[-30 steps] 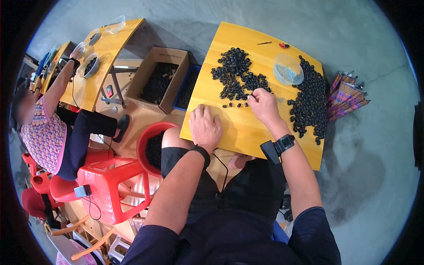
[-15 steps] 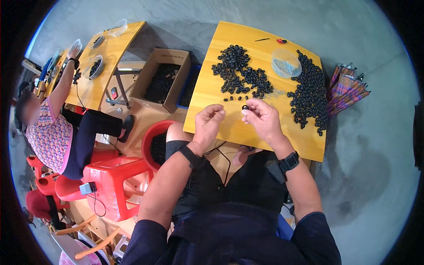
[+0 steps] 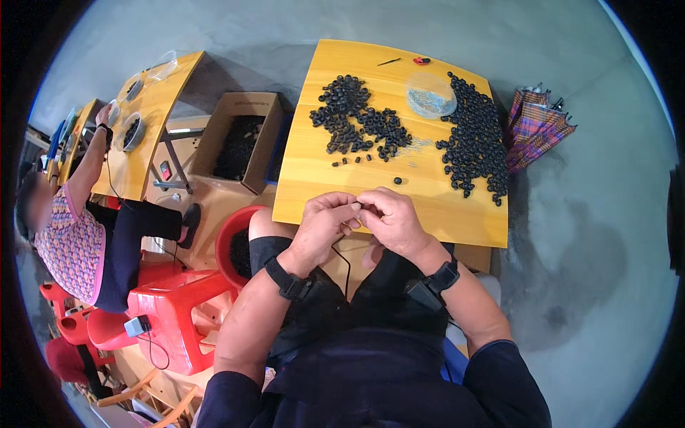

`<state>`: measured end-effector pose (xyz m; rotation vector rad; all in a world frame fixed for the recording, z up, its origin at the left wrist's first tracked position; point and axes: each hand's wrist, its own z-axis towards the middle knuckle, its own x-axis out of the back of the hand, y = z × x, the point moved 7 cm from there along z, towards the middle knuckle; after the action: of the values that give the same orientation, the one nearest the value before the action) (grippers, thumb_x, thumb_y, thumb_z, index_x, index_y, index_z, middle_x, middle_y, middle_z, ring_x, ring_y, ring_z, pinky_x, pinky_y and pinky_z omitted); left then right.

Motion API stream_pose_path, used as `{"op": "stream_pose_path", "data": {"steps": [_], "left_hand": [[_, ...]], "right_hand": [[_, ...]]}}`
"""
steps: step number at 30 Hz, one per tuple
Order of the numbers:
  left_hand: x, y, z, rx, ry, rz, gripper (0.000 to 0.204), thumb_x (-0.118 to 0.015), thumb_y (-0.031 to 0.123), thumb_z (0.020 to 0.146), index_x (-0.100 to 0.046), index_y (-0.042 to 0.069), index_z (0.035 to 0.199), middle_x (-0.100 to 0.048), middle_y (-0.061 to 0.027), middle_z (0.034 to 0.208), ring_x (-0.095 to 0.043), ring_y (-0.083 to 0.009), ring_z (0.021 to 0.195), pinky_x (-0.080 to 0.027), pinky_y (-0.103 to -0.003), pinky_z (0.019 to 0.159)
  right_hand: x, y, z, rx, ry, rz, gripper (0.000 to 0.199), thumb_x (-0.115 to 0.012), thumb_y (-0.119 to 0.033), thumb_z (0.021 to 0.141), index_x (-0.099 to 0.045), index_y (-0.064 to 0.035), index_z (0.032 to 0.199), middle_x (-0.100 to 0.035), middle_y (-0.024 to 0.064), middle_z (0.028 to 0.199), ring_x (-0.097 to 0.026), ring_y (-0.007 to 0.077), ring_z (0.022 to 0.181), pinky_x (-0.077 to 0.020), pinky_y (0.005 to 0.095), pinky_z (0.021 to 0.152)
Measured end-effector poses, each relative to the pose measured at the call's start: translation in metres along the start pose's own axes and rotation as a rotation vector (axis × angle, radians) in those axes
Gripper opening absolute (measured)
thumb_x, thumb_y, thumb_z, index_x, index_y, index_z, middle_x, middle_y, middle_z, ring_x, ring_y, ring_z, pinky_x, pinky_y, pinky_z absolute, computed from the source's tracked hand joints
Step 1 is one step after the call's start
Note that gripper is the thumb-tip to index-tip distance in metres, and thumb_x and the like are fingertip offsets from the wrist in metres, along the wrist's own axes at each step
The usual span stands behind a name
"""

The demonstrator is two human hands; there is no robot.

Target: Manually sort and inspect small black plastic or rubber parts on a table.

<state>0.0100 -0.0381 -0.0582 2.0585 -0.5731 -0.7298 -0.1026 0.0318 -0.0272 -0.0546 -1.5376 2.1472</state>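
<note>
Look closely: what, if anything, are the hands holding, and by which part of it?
A small black piece is pinched where the left hand and right hand meet; they cover most of it, so which part is gripped cannot be told.

The left hand (image 3: pixel 322 222), flat on the table (image 3: pixel 457 222) a second ago, now meets the right hand (image 3: pixel 392 225) by the near edge, fingertips together at a small dark piece (image 3: pixel 358 205) (mostly hidden). A lone black piece (image 3: pixel 397 180) now shows beyond them. The scene sits further left in view.
</note>
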Motion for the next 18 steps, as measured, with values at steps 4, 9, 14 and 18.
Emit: {"op": "stream_pose_path", "data": {"steps": [4,9,14,18], "left_hand": [[0.001,-0.007,0.003,-0.005,-0.029,0.008,0.013,-0.057,0.011,0.092,-0.064,0.000,0.092,-0.065,-0.0035,0.081,-0.060,-0.0085,0.064,-0.045,-0.019,0.056],[-0.001,-0.007,0.005,-0.019,0.033,0.301,0.017,-0.054,0.014,0.095,-0.063,0.000,0.096,-0.066,-0.0064,0.075,-0.059,-0.0063,0.060,-0.042,-0.017,0.049],[0.002,-0.019,0.007,-0.040,-0.016,0.300,0.018,-0.056,0.013,0.093,-0.064,-0.002,0.099,-0.067,-0.0073,0.078,-0.061,-0.0080,0.062,-0.046,-0.019,0.055],[0.011,-0.025,0.008,0.007,-0.011,0.265,0.018,-0.059,0.011,0.090,-0.063,-0.004,0.100,-0.065,-0.0062,0.077,-0.061,-0.0084,0.062,-0.047,-0.019,0.055]], "right_hand": [[-0.001,-0.003,-0.001,-0.042,-0.091,0.028,0.014,-0.064,0.001,0.078,-0.062,-0.0002,0.092,-0.060,0.0146,0.077,-0.061,0.0280,0.067,-0.0483,0.0343,0.061],[0.002,0.008,-0.004,-0.016,-0.128,-0.075,0.009,-0.062,-0.002,0.080,-0.060,0.0004,0.089,-0.061,0.0156,0.077,-0.061,0.0293,0.067,-0.0482,0.0359,0.060],[-0.002,0.014,-0.012,-0.054,-0.065,-0.037,0.008,-0.061,-0.005,0.082,-0.061,-0.0004,0.088,-0.061,0.0153,0.074,-0.062,0.0296,0.067,-0.0485,0.0365,0.061],[0.002,0.028,-0.015,-0.137,-0.128,0.012,0.007,-0.062,-0.006,0.082,-0.061,-0.0007,0.086,-0.061,0.0159,0.074,-0.062,0.0285,0.068,-0.0489,0.0360,0.061]]}}
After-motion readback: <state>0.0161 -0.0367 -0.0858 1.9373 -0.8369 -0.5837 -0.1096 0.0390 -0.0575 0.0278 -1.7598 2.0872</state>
